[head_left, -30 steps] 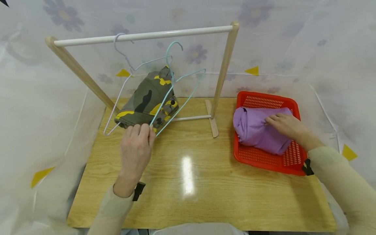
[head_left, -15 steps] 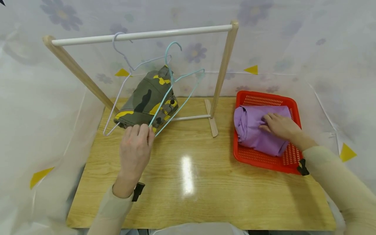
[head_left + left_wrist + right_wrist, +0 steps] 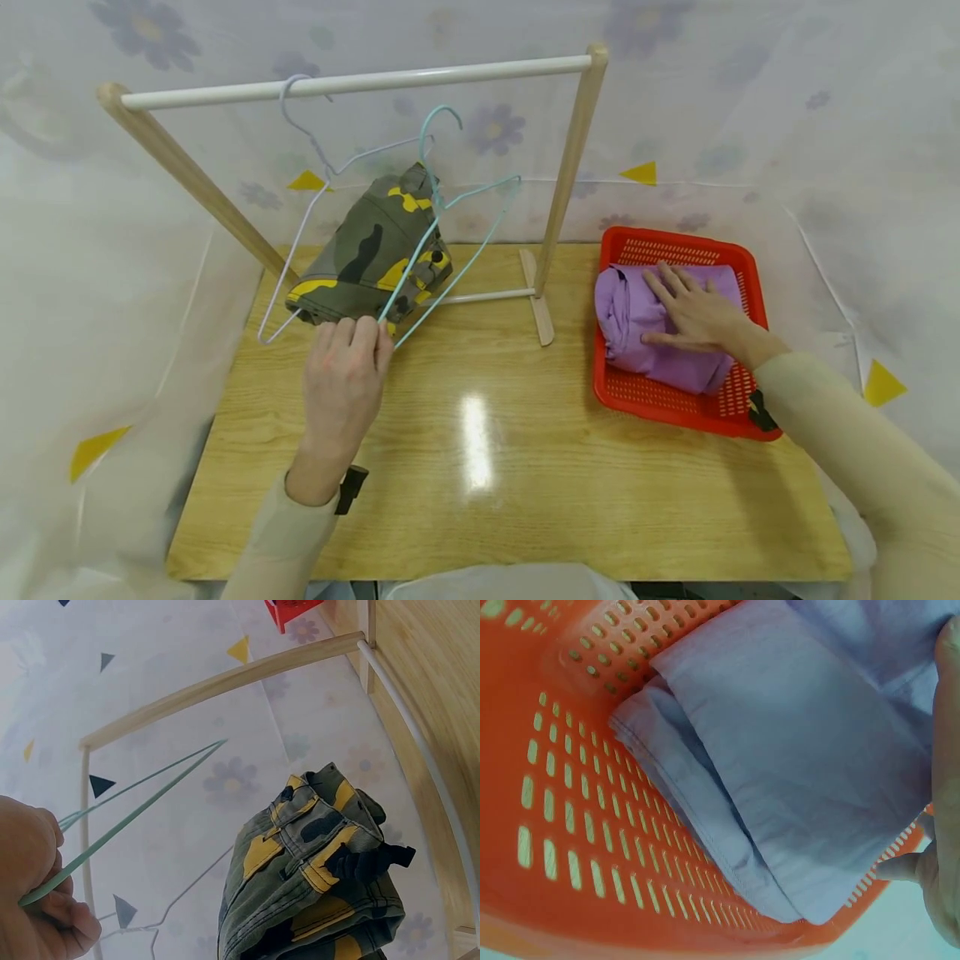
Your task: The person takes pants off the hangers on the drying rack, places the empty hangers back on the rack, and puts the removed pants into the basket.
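My left hand [image 3: 343, 379] grips the lower corner of a mint-green hanger [image 3: 408, 267], whose hook stands free in front of the rail. Behind it, camouflage trousers [image 3: 360, 250] with yellow patches hang folded over a lilac hanger [image 3: 303, 221], hooked on the rack's rail. The left wrist view shows the green hanger [image 3: 142, 814] between thumb and fingers, apart from the trousers [image 3: 315, 870]. At the right, my right hand [image 3: 693, 312] lies with spread fingers on a folded purple cloth garment [image 3: 637, 333] inside a red basket [image 3: 660, 411]. In the right wrist view the garment [image 3: 795, 750] shows its folded layers.
The clothes rack has a white top rail [image 3: 450, 75], wooden side posts [image 3: 573, 167] and a foot [image 3: 542, 312] near the basket. All stand on a wooden table [image 3: 480, 517]. A patterned curtain [image 3: 712, 100] encloses the back and sides.
My right hand has spread its fingers flat over the purple garment, after its fingers were bent at the cloth. My left hand keeps holding the green hanger in nearly the same place.
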{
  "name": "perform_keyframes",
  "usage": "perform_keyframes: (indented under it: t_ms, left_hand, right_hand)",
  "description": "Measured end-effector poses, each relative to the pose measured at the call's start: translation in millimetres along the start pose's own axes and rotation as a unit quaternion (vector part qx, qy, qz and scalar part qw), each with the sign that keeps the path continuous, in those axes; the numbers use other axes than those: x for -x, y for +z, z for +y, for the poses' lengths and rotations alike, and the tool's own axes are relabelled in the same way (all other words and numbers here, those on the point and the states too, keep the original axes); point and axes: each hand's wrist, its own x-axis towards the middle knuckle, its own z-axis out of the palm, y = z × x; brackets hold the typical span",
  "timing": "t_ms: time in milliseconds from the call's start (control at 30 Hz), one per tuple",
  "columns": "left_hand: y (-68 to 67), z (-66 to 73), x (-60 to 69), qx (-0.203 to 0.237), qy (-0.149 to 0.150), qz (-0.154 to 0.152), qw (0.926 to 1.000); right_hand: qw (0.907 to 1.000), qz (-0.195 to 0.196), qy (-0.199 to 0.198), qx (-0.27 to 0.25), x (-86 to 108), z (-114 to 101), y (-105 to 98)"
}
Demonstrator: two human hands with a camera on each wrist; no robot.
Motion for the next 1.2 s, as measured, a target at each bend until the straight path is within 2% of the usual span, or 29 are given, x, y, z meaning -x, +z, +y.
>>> perform_keyframes:
  t_ms: [167,400,633,867,967,1067,1200]
  left_hand:
    - [1.1,0.1,0.5,0.003,0.000,0.000,1.0000]
    - [-0.2,0.5,1.3,0.004,0.003,-0.005,1.0000]
    - [-3.3,-0.3,3.5,-0.003,-0.001,-0.007,1.0000]
    - [-2.3,-1.6,3.0,-0.009,0.000,-0.006,0.9999]
    - [-1.7,-1.6,3.2,-0.011,0.001,-0.004,0.9999]
    - [-1.5,-1.9,4.1,-0.013,0.000,-0.005,0.9999]
    - [-1.4,-3.0,5.5,-0.009,-0.006,-0.007,0.9999]
  right_hand:
    - [0.9998,-0.017,-0.005,0.009,-5.9,-5.1,9.5]
    - [0.9980,-0.052,-0.008,0.036,-11.9,-16.7,33.6]
    - [0.9954,-0.076,-0.013,0.056,-16.7,-15.1,46.8]
    - [0.9961,-0.079,-0.031,0.025,-15.0,-11.5,37.5]
    - [0.9972,-0.068,-0.031,0.006,-9.5,-5.3,29.3]
    - [0.9984,-0.054,-0.012,-0.009,-5.2,2.6,20.7]
    - [0.9987,-0.025,-0.007,-0.044,-8.4,4.1,9.1]
